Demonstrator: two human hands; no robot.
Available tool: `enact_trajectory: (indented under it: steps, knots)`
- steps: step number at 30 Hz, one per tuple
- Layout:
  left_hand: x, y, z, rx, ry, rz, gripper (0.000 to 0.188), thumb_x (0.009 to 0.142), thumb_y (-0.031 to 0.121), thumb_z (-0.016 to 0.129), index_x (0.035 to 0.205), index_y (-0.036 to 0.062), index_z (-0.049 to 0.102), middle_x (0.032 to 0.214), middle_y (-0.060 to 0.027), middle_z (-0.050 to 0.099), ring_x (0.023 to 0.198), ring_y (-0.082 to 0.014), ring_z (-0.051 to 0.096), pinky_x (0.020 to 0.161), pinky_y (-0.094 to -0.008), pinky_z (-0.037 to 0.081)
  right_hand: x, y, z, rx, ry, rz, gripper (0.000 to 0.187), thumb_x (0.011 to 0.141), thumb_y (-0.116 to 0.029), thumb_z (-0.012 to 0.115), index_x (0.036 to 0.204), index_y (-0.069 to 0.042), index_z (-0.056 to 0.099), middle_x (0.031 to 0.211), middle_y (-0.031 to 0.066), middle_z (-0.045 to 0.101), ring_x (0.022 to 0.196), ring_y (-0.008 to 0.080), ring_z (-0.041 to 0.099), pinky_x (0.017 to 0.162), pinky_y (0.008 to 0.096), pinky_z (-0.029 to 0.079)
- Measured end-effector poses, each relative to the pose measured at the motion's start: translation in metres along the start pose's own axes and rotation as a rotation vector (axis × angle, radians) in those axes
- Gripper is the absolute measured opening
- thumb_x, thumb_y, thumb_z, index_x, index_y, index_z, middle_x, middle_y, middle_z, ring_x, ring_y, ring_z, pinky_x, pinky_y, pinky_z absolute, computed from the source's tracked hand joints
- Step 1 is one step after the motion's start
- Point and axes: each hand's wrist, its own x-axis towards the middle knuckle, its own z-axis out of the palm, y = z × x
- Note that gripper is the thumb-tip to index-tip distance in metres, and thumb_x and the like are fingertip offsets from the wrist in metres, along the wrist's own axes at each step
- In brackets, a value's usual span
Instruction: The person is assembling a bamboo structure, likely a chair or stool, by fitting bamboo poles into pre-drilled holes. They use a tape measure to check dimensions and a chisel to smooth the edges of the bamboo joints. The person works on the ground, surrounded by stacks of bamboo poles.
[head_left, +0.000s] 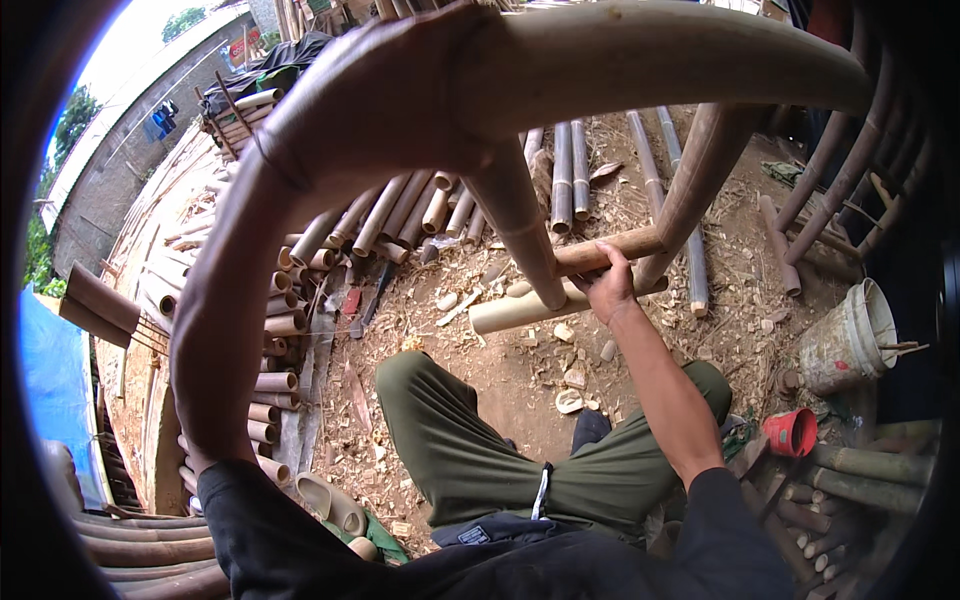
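Observation:
A bamboo frame is held up in front of me, its thick top pole (660, 65) close to the camera. Two bamboo legs (692, 180) run down from that pole to a short crossbar (625, 248) and a lower pale pole (520, 312). High at the upper left, my left hand (420, 95) wraps round the left end of the top pole; its fingers are partly hidden and slightly blurred. Lower down, my right hand (606, 288) is closed on the crossbar from below, with the thumb along its near side.
Cut bamboo tubes (285, 325) are stacked at the left, and long poles (572, 170) lie beyond the frame. Wood chips cover the dirt ground (430, 290). At the right stand a dirty white bucket (845, 345), a red pail (790, 433) and another bamboo frame (840, 190). A sandal (330, 503) lies lower left.

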Motion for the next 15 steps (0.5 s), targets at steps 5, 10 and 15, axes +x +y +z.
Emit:
enact_trajectory:
  steps: [5,10,15]
  knots:
    - [0.037,-0.002,-0.001,0.106,0.000,0.210,0.067,0.057,0.037,0.085,0.112,0.0117,0.058,0.093,-0.0129,0.068,0.084,-0.0343,0.069,0.075,-0.0457,0.055,-0.058,0.024,0.005,0.151,0.052,0.062,0.068,0.081,-0.027,0.061,0.135,0.002,0.033,0.138,0.0178,0.037,0.131,0.0311,0.039,0.116,0.0487,0.033]
    - [0.037,0.000,0.082,0.095,-0.034,0.261,0.067,0.059,0.042,0.084,0.112,0.0120,0.057,0.094,-0.0116,0.067,0.085,-0.0350,0.068,0.075,-0.0461,0.055,-0.054,0.062,-0.065,0.237,0.238,0.097,0.058,0.083,-0.025,0.058,0.129,0.003,0.036,0.134,0.0196,0.040,0.131,0.0326,0.040,0.116,0.0487,0.033]
    - [0.017,-0.035,0.090,0.081,-0.036,0.049,0.077,0.058,0.040,0.084,0.125,0.0134,0.055,0.107,-0.0124,0.067,0.098,-0.0335,0.067,0.081,-0.0455,0.056,-0.093,0.010,-0.036,-0.595,-0.182,0.297,0.043,0.094,-0.024,0.055,0.124,0.007,0.050,0.118,0.0221,0.064,0.099,0.0281,0.068,0.083,0.0381,0.056]
